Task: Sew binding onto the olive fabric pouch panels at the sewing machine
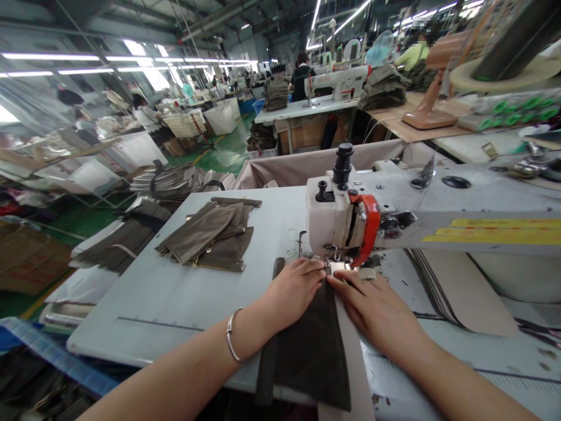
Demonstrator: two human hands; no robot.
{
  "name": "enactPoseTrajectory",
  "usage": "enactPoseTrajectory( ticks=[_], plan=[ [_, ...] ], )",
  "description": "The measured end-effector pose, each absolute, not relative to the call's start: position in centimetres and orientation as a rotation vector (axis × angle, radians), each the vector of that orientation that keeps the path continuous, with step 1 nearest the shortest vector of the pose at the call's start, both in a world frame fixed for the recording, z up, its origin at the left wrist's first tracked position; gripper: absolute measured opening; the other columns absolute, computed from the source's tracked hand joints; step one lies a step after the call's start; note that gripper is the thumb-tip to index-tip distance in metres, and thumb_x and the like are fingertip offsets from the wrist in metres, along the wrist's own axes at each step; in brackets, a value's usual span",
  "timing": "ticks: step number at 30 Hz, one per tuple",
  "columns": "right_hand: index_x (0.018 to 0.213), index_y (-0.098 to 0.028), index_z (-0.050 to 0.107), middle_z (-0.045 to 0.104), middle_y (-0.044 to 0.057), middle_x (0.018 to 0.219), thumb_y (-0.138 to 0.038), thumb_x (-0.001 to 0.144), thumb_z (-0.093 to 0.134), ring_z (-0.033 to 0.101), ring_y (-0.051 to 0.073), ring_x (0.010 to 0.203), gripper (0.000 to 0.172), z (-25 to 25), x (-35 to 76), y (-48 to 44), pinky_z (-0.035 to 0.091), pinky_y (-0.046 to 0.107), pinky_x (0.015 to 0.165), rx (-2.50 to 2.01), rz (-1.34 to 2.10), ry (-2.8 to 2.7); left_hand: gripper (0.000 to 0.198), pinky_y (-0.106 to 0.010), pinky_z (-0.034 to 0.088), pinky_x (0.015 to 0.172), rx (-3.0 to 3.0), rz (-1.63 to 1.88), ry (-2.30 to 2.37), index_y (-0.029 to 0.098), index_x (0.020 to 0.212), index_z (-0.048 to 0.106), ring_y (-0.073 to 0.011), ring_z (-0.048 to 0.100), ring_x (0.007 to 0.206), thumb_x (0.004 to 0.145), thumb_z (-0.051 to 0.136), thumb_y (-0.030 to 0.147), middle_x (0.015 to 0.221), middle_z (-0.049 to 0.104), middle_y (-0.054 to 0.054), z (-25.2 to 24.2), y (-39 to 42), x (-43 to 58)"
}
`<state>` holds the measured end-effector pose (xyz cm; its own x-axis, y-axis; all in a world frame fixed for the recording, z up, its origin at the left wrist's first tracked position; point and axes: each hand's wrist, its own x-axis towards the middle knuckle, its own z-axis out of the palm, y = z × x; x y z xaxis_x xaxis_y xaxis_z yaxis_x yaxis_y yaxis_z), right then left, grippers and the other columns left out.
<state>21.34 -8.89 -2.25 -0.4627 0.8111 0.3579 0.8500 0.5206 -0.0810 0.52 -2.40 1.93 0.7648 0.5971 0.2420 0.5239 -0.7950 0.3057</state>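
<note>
A dark olive fabric panel (307, 356) lies under the sewing machine's head and hangs over the table's front edge. Along its right side runs a pale beige piece (353, 351). My left hand (293, 292), with a silver bangle at the wrist, has its fingers bent and pressed together on the panel's top end, close to the presser foot. Just right of the needle area, my right hand (372, 304) lies with fingers stretched over the pale piece; a light band wraps one finger. The sewing machine (333, 216) has a red guard (368, 228). Its needle tip is hidden.
Several olive zippered pieces (210, 234) lie in a pile on the table (175, 310), left of the machine. Beige panels (468, 292) rest under the machine arm. Bundled fabric stacks (127, 234) stand beyond the left edge, above a blue crate (65, 356).
</note>
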Motion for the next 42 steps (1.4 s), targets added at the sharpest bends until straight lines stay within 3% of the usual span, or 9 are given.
enactPoseTrajectory(
  ticks=[6,13,16,19,21,24,28,35,42],
  plan=[
    [0.137,-0.02,0.049,0.054,0.012,0.132,-0.02,0.094,0.046,0.055,0.027,0.103,0.043,-2.4,21.4,-8.7,0.045,0.042,0.082,-1.385,-0.219,-2.413,0.024,-0.035,0.04,0.108,2.75,0.468,0.904,0.015,0.116,0.06,-0.0186,0.053,0.122,0.097,0.047,0.016,0.125,0.063,-0.007,1.4,-2.1,0.4],
    [0.136,-0.021,0.05,0.055,0.01,0.13,-0.02,0.094,0.047,0.053,0.027,0.106,0.042,-2.3,21.5,-8.9,0.044,0.044,0.088,-1.403,-0.132,-2.424,0.025,-0.035,0.039,0.111,2.736,0.482,0.9,0.014,0.116,0.062,-0.0176,0.053,0.124,0.098,0.045,0.017,0.128,0.062,-0.008,1.2,-2.0,0.5],
    [0.136,-0.021,0.049,0.055,0.01,0.13,-0.018,0.093,0.048,0.052,0.027,0.108,0.043,-1.9,21.3,-9.4,0.044,0.045,0.09,-1.411,-0.106,-2.415,0.028,-0.04,0.034,0.115,2.73,0.421,0.911,0.015,0.121,0.06,-0.0194,0.048,0.131,0.097,0.046,0.017,0.135,0.058,-0.008,1.9,-2.8,-0.1],
    [0.134,-0.021,0.052,0.057,0.01,0.127,-0.019,0.093,0.049,0.053,0.026,0.11,0.041,-1.6,21.0,-11.4,0.046,0.045,0.092,-1.395,-0.069,-2.392,0.034,-0.047,0.03,0.117,2.709,0.335,0.82,0.017,0.127,0.057,-0.024,0.044,0.134,0.096,0.053,0.03,0.137,0.056,-0.009,2.8,-5.9,-1.6],
    [0.132,-0.022,0.053,0.057,0.009,0.127,-0.021,0.094,0.048,0.054,0.025,0.112,0.039,-1.6,20.7,-13.4,0.047,0.043,0.092,-1.351,-0.064,-2.366,0.038,-0.041,0.029,0.118,2.687,0.355,0.616,0.019,0.122,0.061,-0.0211,0.051,0.127,0.093,0.057,0.043,0.13,0.062,-0.007,2.6,-8.8,-2.8],
    [0.131,-0.022,0.055,0.058,0.009,0.127,-0.021,0.094,0.046,0.054,0.024,0.113,0.038,-1.7,20.4,-16.1,0.05,0.04,0.09,-1.277,-0.081,-2.342,0.021,-0.03,0.033,0.117,2.743,0.549,0.414,0.02,0.109,0.065,-0.0142,0.06,0.115,0.095,0.056,0.033,0.113,0.071,-0.002,1.1,-12.5,-4.0],
    [0.126,-0.02,0.06,0.062,0.009,0.122,-0.02,0.093,0.045,0.057,0.023,0.11,0.035,-1.5,20.3,-17.2,0.052,0.038,0.085,-1.234,-0.087,-2.329,0.012,-0.028,0.037,0.114,2.79,0.753,0.463,0.02,0.099,0.066,-0.0133,0.063,0.11,0.095,0.055,0.021,0.106,0.073,0.001,-0.2,-13.7,-4.0],
    [0.124,-0.022,0.061,0.063,0.009,0.12,-0.018,0.093,0.045,0.058,0.023,0.108,0.036,-1.3,20.3,-16.6,0.052,0.038,0.086,-1.255,-0.074,-2.319,0.026,-0.032,0.032,0.117,2.697,0.399,0.469,0.016,0.121,0.058,-0.0139,0.055,0.12,0.098,0.046,0.018,0.123,0.066,-0.004,2.1,-11.9,-3.7],
    [0.125,-0.021,0.061,0.064,0.008,0.118,-0.02,0.096,0.04,0.057,0.022,0.107,0.036,-1.2,20.3,-16.4,0.051,0.038,0.087,-1.263,-0.075,-2.298,0.029,-0.035,0.032,0.117,2.711,0.373,0.476,0.014,0.123,0.057,-0.0164,0.055,0.12,0.098,0.042,0.016,0.124,0.065,-0.006,1.8,-10.1,-3.2]
  ],
)
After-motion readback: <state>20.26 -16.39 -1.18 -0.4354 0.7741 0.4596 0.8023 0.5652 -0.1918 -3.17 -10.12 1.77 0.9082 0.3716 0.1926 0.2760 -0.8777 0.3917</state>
